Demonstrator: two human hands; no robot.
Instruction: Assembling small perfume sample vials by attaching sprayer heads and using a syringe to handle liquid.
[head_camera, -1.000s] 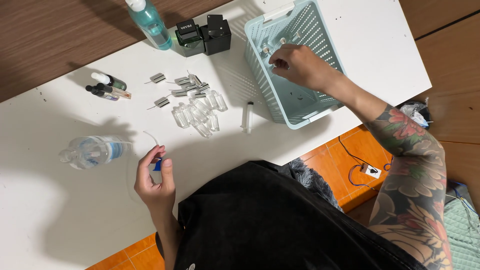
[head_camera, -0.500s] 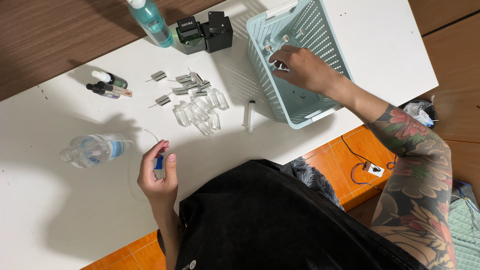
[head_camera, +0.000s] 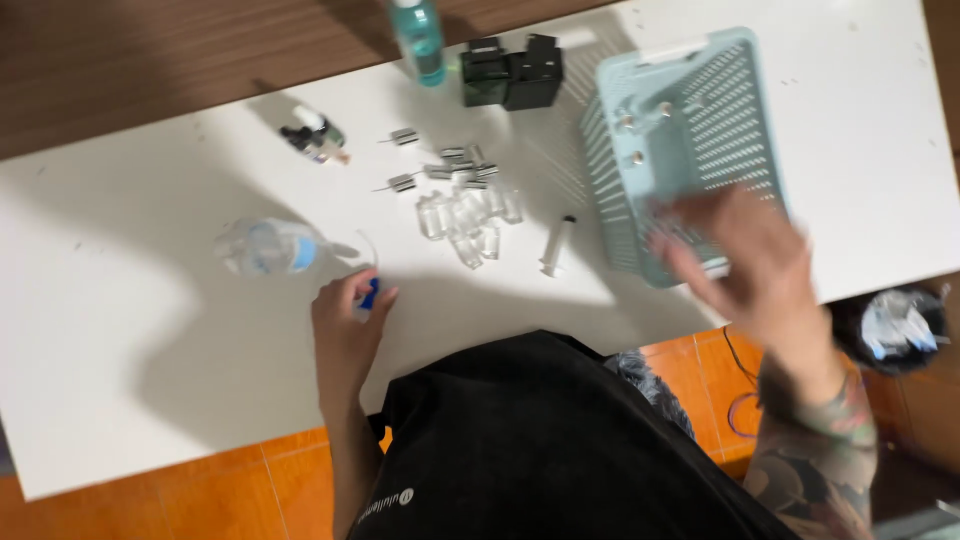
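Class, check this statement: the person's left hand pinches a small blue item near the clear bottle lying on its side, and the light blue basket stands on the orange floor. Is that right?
Not quite. The head view shows the light blue basket on the white table, not on the floor. The rest holds: the left hand pinches a small blue item near the clear bottle lying on its side.
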